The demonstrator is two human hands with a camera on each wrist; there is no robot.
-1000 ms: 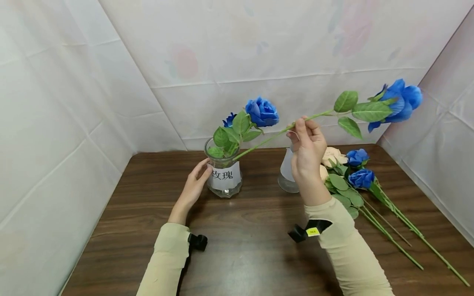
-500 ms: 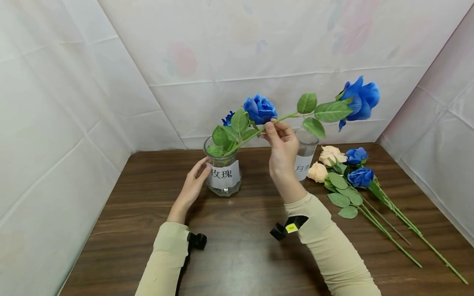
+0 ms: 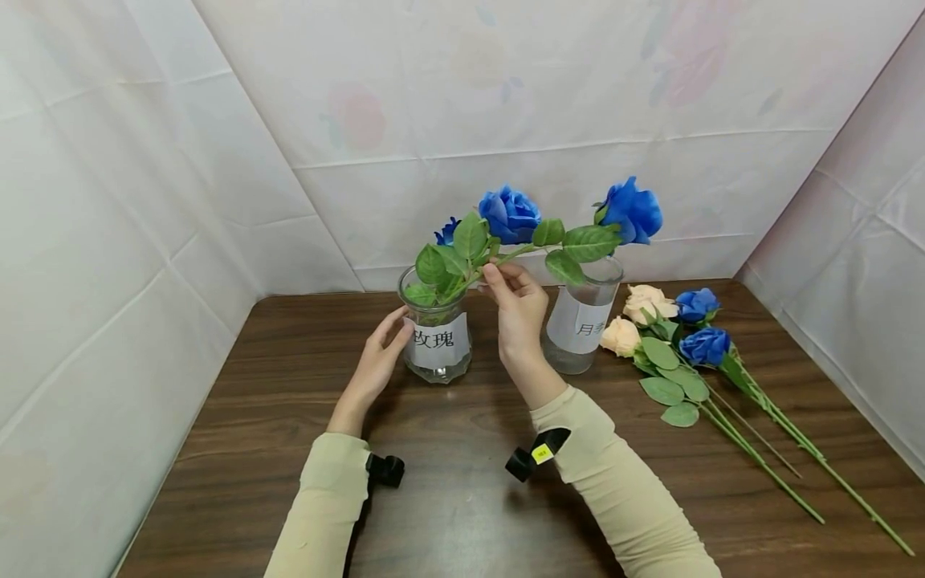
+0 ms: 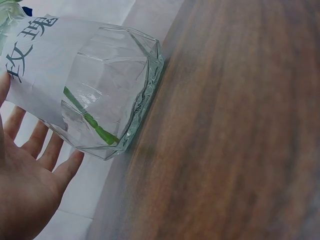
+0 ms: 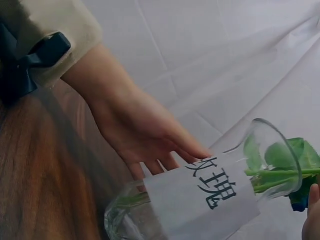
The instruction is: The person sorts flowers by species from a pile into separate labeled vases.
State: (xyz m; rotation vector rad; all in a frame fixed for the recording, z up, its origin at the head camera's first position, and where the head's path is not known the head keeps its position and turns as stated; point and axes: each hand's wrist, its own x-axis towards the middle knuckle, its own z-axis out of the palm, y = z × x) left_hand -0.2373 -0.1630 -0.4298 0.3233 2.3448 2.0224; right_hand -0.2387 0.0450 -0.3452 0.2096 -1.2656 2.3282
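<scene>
Roses are counted at seven, five blue and two cream. One blue rose (image 3: pixel 632 210), with three leaves below its bloom, is pinched at the stem by the thumb and fingers of the right hand (image 3: pixel 519 305); its lower stem is led to the mouth of the faceted glass vase (image 3: pixel 439 374). How deep its end is sunk cannot be told. Two other blue roses (image 3: pixel 509 215) are held by that vase, one of them mostly hidden behind leaves. The vase's side is touched by the left hand (image 3: pixel 379 353), whose fingers are loosely extended. One white label (image 3: pixel 437 345), printed with two characters, is fixed to the vase. A second glass vase (image 3: pixel 571 363), also labelled, is placed just right of the right hand. Beside it, two cream roses (image 3: pixel 649 303) and two more blue roses (image 3: pixel 704 346) are laid on the wooden table (image 3: pixel 433 482).
</scene>
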